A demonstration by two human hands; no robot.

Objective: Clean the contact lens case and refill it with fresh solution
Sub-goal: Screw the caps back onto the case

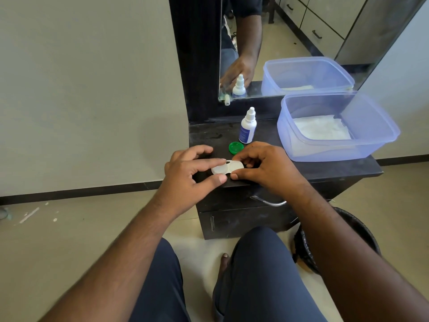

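A white contact lens case (pixel 226 168) lies near the front edge of the black dresser top (pixel 325 169). My left hand (pixel 188 175) pinches its left well between thumb and forefinger. My right hand (pixel 264 169) grips its right end with fingertips and thumb. A green screw cap (pixel 235 147) lies loose just behind the case. A small white solution bottle (pixel 248 126) with a blue label stands upright behind the cap, its nozzle cap on.
A translucent blue plastic tub (pixel 371 135) holding white tissue sits at the right of the dresser top. A mirror (pixel 290 43) stands behind. A black-lined bin (pixel 362 228) is on the floor at right, below a metal drawer handle (pixel 269 202). My knees are below.
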